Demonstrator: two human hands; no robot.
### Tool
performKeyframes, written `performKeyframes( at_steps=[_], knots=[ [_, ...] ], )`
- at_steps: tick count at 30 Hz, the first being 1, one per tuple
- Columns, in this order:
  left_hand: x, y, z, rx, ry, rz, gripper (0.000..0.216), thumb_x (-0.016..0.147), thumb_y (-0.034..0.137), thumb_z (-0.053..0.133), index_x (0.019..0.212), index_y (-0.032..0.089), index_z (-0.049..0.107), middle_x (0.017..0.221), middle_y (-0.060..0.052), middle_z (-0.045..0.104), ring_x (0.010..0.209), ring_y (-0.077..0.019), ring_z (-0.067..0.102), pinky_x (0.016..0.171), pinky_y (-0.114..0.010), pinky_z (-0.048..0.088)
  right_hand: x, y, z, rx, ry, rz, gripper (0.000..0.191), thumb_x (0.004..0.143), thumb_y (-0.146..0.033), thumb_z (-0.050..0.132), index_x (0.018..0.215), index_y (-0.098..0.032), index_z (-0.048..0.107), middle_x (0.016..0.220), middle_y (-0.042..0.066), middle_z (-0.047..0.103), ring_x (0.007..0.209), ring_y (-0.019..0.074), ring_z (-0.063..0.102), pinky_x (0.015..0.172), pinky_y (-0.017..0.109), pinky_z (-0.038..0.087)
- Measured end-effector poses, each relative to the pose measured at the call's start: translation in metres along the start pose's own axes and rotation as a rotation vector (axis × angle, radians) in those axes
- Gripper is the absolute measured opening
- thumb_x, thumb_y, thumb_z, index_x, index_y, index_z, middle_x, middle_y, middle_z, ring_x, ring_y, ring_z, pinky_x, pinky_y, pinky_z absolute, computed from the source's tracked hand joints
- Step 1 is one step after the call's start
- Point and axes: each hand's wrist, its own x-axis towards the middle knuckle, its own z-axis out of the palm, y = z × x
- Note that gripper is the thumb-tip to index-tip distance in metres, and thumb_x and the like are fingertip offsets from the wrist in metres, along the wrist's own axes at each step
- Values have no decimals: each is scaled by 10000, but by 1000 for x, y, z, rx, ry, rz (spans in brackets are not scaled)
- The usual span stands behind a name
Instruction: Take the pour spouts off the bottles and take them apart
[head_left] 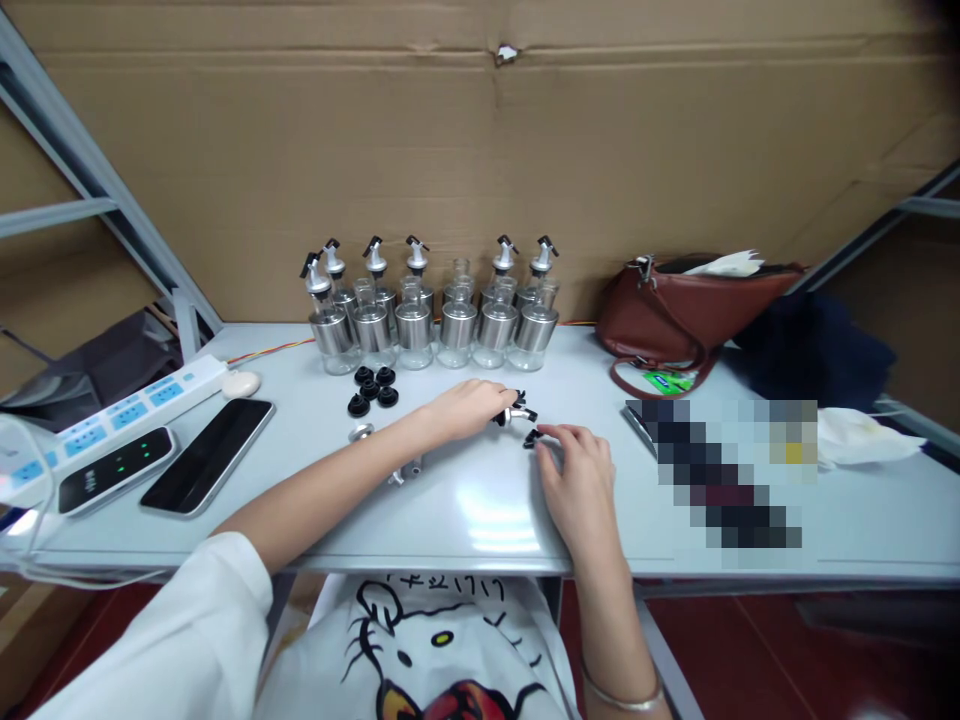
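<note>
Nearest: white printed shirt [420, 650] at the edge of the pale bench [450, 515]; bracelet [626, 702] on the right wrist. Phone [208, 457] lies face up on the left, a black device [118, 470] with green lights just beside it, power strip [127, 415] behind.

Loose metal parts [361, 433] lie beside the left forearm, partly hidden by it. Right hand [579, 468] over the bench, thumb and forefinger pinching a small black piece [532, 438]. Left hand [480, 405] just beyond, palm down, fingers closed around a metal spout [516, 415] with black parts; spout points toward the right hand, near the black piece, mid-bench.

Farther: five black stoppers [368, 390] clustered left of the left hand. Brown bag [682, 310] on the right, dark cloth [814, 345] next to it.

Back: steel-banded glass bottles [458, 326] upright in two rows, six wearing spouts, the others open-necked. Cardboard [420, 140] behind all.
</note>
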Motion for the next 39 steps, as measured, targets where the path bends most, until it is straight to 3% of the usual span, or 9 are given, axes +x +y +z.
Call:
performKeyframes(
  at_steps=[10,18,22,32,39],
  knots=[
    [-4,-17,-5,-55,3,13,238,764,-23,471,913,135,568,970,-86,642,893,-192,596,702,-254,420,0,-2,0,-20,-31,35,235,852,-296,466,895,-204,678,897,83,635,886,269,489,691,367,320],
    [-3,-2,0,-116,-39,108,274,739,-39,442,883,156,570,930,-72,630,831,-175,577,673,-249,410,0,0,2,-40,-60,-7,224,876,-369,500,831,-203,643,871,75,665,840,259,503,655,342,299],
    [-3,-1,2,-143,-61,108,288,731,-44,431,888,152,572,904,-69,631,802,-172,574,649,-249,399,0,0,1,-32,-69,0,181,877,-312,505,783,-201,613,818,58,665,801,248,516,645,332,298],
    [-1,13,-5,-194,-122,101,224,753,-34,485,859,134,589,832,-62,630,750,-160,571,614,-240,386,1,2,6,-45,-79,-75,160,854,-254,500,793,-166,619,839,104,633,783,252,529,684,362,397],
    [6,19,-4,-142,-173,95,129,817,46,522,881,135,590,808,-59,612,772,-173,579,603,-245,358,3,7,7,59,-45,9,190,815,-209,489,711,-152,638,768,95,624,676,202,561,650,322,429]
  ],
)
